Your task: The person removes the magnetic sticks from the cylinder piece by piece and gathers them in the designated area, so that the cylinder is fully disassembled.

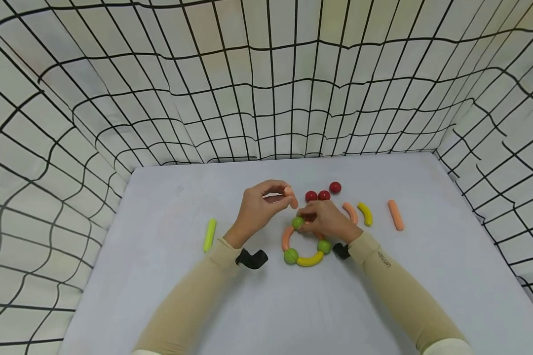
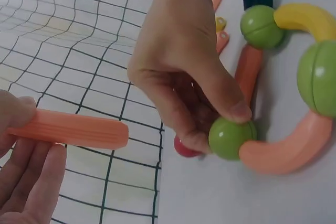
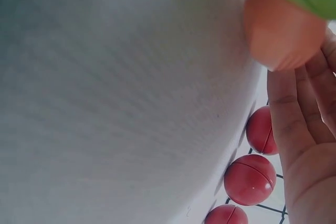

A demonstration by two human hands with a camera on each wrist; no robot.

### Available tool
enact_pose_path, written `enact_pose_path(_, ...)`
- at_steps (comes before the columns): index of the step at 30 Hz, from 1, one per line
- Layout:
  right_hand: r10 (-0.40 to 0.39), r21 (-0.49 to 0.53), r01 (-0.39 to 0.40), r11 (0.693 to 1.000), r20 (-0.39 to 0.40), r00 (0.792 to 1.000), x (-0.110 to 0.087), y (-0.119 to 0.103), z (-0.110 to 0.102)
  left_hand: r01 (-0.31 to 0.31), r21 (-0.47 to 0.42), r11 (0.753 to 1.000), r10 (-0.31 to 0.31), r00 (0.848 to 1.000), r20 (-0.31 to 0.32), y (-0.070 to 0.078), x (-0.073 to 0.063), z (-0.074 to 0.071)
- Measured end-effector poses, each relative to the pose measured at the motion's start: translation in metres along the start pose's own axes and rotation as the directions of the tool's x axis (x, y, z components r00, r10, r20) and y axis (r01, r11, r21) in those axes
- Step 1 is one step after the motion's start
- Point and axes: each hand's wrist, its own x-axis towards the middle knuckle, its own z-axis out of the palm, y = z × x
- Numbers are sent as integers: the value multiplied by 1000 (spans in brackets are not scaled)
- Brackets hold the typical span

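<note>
My left hand pinches a straight orange stick between thumb and fingers, raised above the table. Just to its right, my right hand grips a green ball at the far side of a ring lying on the table. A curved orange piece runs from that ball to a second green ball. From there a yellow curved piece reaches a third green ball. Another orange stick, partly under my right hand, forms the remaining side.
Several red balls, one a red ball, lie beyond my right hand. To the right are a curved orange piece, a curved yellow piece and an orange stick. A yellow-green stick lies left. Black netting surrounds the table.
</note>
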Motion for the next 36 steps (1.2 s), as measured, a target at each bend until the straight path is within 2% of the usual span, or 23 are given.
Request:
enact_pose_path(2, 27, 2, -27, 1000, 12, 1000, 0, -1, -2, 15, 7, 1000, -15, 1000, 8, 2, 1, -6)
enact_pose_path(6, 64, 12, -64, 998, 23, 998, -1, -3, -3, 92, 36, 995, -91, 996, -23, -2, -1, -24)
enact_pose_path(11, 82, 7, -82, 997, 16, 996, -1, -5, -3, 156, 142, 978, -148, 987, -62, -8, -7, -56)
enact_pose_path(15, 76, -3, -76, 997, 10, 997, -2, -5, -2, 220, 206, 953, -204, 974, -98, -11, -17, -84)
enact_pose_path(20, 74, 5, -74, 997, 4, 997, -3, -6, -2, 290, 296, 910, -261, 956, -135, -19, -37, -117)
enact_pose_path(24, 70, 6, -70, 998, 10, 997, -3, -7, -2, 324, 370, 871, -283, 945, -163, -22, -54, -140)
enact_pose_path(27, 68, 6, -68, 998, 10, 998, -3, -9, -2, 352, 412, 841, -304, 936, -179, -22, -65, -154)
enact_pose_path(33, 73, 12, -73, 997, 11, 997, -3, -11, -2, 414, 497, 763, -368, 910, -192, -22, -83, -179)
enact_pose_path(36, 70, 14, -70, 997, 8, 998, -3, -11, -1, 429, 518, 740, -398, 900, -177, -23, -89, -188)
